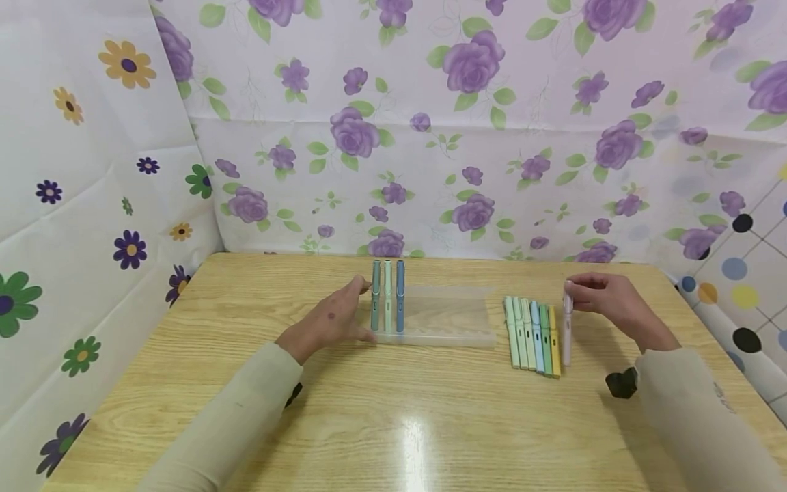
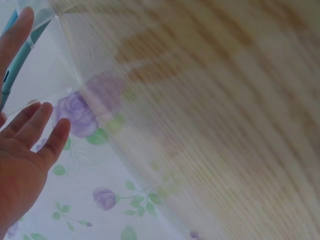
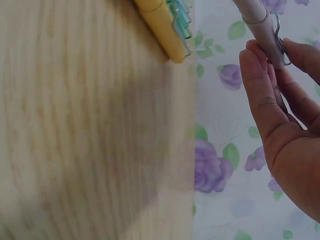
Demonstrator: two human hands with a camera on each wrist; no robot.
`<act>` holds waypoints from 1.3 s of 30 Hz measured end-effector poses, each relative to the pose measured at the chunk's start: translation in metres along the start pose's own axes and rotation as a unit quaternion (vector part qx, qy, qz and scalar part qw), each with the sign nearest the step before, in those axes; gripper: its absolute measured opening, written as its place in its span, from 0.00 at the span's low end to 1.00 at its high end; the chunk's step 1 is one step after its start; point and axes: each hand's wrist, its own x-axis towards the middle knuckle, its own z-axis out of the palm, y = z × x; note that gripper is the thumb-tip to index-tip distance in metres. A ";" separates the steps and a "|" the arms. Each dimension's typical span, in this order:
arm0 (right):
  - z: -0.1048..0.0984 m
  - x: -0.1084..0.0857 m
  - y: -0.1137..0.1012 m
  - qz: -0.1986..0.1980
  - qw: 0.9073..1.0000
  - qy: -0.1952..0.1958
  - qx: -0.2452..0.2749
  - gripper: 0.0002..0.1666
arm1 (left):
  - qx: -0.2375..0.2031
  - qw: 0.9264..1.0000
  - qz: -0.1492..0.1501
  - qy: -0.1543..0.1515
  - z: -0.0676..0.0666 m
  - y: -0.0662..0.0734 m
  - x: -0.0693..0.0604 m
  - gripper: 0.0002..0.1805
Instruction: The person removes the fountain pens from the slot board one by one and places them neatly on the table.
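Note:
A clear plastic tray (image 1: 455,340) holds three upright-lying pens at its left end: a dark green pen (image 1: 376,301), a pale green pen (image 1: 388,301) and a blue pen (image 1: 401,301). Around the tray's left end, the left hand (image 1: 335,320) rests with thumb and fingers spread; in the left wrist view that hand (image 2: 25,155) shows extended fingers beside the tray. The right hand (image 1: 605,304) pinches the top of a pale pink pen (image 1: 568,335) by its clip end. In the right wrist view, thumb and fingertips hold this pen (image 3: 260,30).
Just left of the pink pen lies a row of several pens, with a yellow pen (image 1: 555,345) at its right end and a pale green one (image 1: 512,335) at its left. Flowered cloth (image 1: 418,171) hangs behind the wooden table (image 1: 369,417).

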 end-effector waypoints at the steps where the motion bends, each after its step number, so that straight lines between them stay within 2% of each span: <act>1: 0.000 0.000 0.002 0.004 1.000 -0.001 -0.001 0.42 | 0.001 1.000 0.001 0.001 0.000 0.000 0.000 0.44; 15: 0.005 0.008 0.023 0.029 0.999 -0.017 -0.023 0.38 | -0.003 1.000 0.006 0.004 0.000 0.000 0.001 0.44; 22: 0.009 0.011 0.026 0.056 0.996 -0.031 -0.059 0.39 | -0.004 1.000 0.001 0.003 0.000 0.000 0.000 0.44; 31: 0.015 0.016 0.030 0.075 0.996 -0.036 -0.039 0.33 | -0.003 1.000 -0.001 0.004 0.000 -0.001 0.000 0.44; 39: 0.020 0.017 0.025 0.073 0.995 -0.034 -0.061 0.30 | 0.002 1.000 0.000 0.006 0.000 -0.001 0.001 0.45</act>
